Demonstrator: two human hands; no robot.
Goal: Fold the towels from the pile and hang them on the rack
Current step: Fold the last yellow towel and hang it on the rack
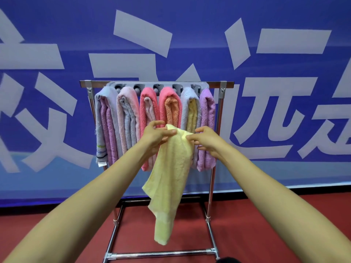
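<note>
A blue banner (266,12) with large white characters fills the background above a red floor (247,224), where a metal rack (157,83) stands with a grey peg bar (112,84) behind its top rail. Six folded bundles hang side by side on the rack: a grey-and-lilac bundle (106,126), a pale pink-and-grey bundle (126,118), a coral-and-pink bundle (147,111), a coral-and-orange bundle (171,107), a grey-and-yellow bundle (190,111) and a purple towel (207,114). In front of them, at mid-height, a person holds up an unfolded yellow towel (171,177), which hides the lower parts of the middle bundles. The left hand (155,135) pinches its top corner between thumb and fingers; the right hand (207,139) pinches the top edge just beside it, fingers curled. The towel hangs lengthwise, long axis near vertical, its lower end pointing at the floor.
</note>
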